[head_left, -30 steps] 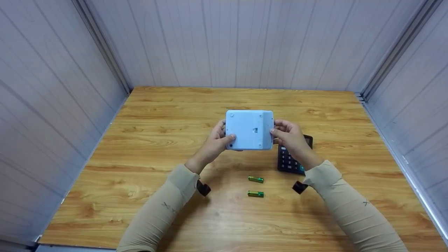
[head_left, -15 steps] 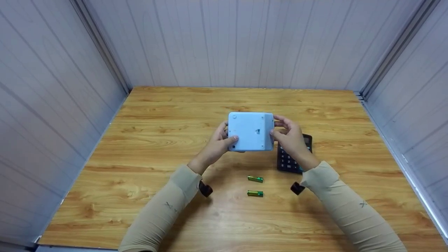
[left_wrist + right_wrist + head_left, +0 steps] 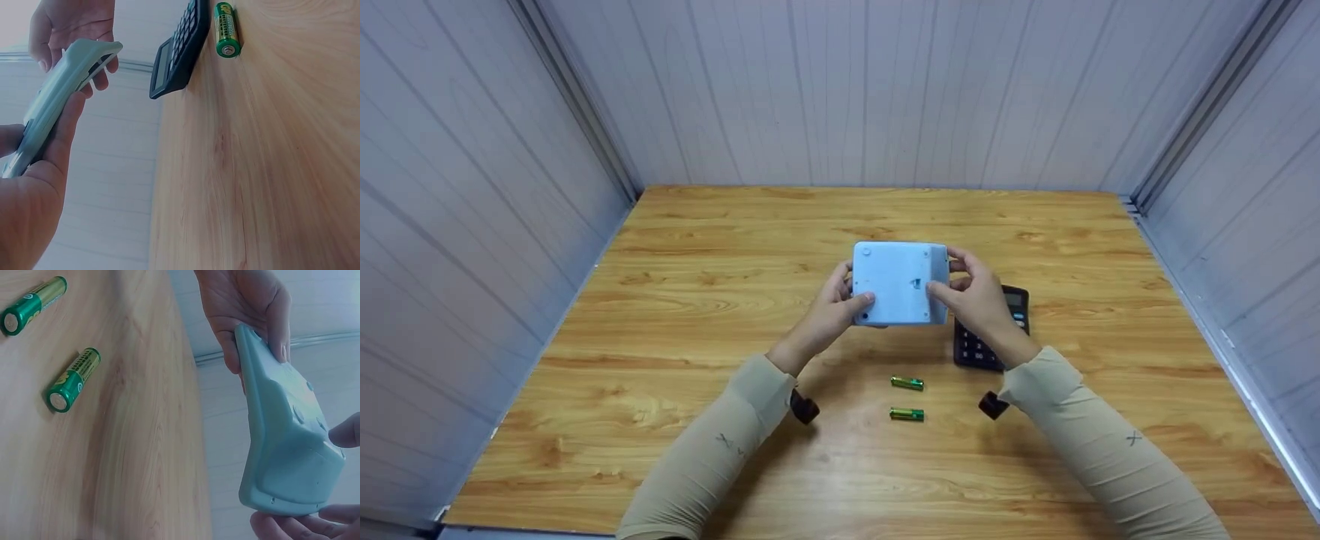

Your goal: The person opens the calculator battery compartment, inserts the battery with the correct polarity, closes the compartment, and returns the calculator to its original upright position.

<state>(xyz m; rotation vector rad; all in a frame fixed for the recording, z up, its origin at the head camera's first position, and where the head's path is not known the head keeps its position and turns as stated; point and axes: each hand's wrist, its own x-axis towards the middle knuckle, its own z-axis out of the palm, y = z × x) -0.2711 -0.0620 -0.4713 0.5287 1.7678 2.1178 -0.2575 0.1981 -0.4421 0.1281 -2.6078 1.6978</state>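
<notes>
A light blue device (image 3: 891, 281) is held up above the table with its back, which has small screw holes and a little notch, facing the head camera. My left hand (image 3: 832, 311) grips its left side, thumb on the back and fingers behind. At the opposite side my right hand (image 3: 981, 300) has its fingers round the edge and its thumb on the back beside the notch. The right wrist view shows the device (image 3: 292, 455) edge-on with a thick, raised end. What the fingers touch behind it is hidden in the head view.
Two green and gold batteries (image 3: 907, 383) (image 3: 907, 414) lie on the wooden table (image 3: 697, 247) below the device. A black calculator (image 3: 979, 352) lies partly under my right hand. Pale panelled walls (image 3: 840, 90) stand at the back and both sides.
The device and my left hand have shifted slightly right and down. My right thumb has slid from the device's right edge inward across its back, close to the notch.
</notes>
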